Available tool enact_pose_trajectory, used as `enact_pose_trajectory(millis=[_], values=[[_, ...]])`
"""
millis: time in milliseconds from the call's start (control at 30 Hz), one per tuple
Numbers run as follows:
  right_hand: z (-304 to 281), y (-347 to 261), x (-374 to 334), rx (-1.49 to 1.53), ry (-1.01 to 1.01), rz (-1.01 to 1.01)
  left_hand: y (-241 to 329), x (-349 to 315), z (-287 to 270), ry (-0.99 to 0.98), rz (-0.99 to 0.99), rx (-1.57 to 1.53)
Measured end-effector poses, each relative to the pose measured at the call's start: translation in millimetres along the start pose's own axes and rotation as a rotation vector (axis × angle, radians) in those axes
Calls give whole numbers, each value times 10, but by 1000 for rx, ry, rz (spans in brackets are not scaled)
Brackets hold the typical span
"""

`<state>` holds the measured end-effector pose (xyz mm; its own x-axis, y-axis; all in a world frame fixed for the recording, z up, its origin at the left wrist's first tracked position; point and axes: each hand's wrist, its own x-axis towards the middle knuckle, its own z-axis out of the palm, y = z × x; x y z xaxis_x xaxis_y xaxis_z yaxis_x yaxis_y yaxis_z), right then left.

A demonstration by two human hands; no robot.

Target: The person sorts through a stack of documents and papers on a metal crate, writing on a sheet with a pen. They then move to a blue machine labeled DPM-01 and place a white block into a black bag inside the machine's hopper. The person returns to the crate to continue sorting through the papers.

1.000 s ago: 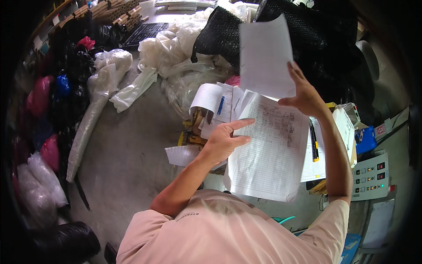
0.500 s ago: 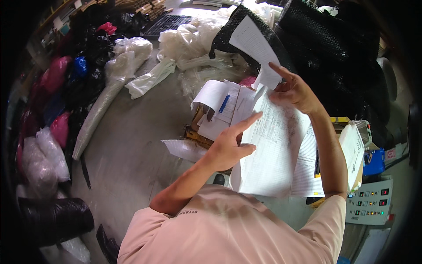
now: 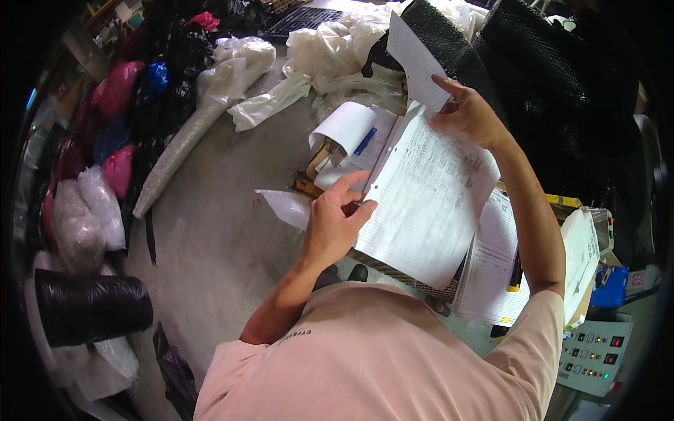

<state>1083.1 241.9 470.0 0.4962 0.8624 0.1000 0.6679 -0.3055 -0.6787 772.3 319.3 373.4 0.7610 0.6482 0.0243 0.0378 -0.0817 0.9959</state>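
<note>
A large handwritten ruled sheet (image 3: pixel 421 203) with punched holes along its left edge lies in front of me. My left hand (image 3: pixel 333 217) is at that edge, its thumb on the paper and its fingers bent around the margin. At the sheet's far corner, my right hand (image 3: pixel 467 116) grips a raised paper sheet (image 3: pixel 414 56), which stands up and curves away from me. Left of the big sheet are more papers with a curled white page (image 3: pixel 342 130) and a blue pen (image 3: pixel 366 141). A printed form (image 3: pixel 488 259) shows under my right forearm.
Black bubble wrap (image 3: pixel 540 84) fills the far right. Clear plastic film (image 3: pixel 330 52) and a long wrapped roll (image 3: pixel 189 133) lie on the floor. At left are colourful bags and a black film roll (image 3: pixel 95 307). A control panel (image 3: pixel 597 358) stands at lower right.
My left hand has moved down and left, from pointing over the sheet to its punched edge. The big sheet lies flatter now. The view has shifted slightly.
</note>
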Motion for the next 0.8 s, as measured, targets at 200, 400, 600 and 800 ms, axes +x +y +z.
enact_pose_trajectory(millis=[200,400,600,800], values=[[-103,-32,79,-94,-6,-9,75,42,62,52,4,99],[-47,90,77,-66,-19,-36,60,21,86,64,-8,116],[-12,-16,-20,-6,-27,-76,-4,86,129,106,-13,62],[-23,58,-10,-17,33,-118,-27,142,108,69,25,111]])
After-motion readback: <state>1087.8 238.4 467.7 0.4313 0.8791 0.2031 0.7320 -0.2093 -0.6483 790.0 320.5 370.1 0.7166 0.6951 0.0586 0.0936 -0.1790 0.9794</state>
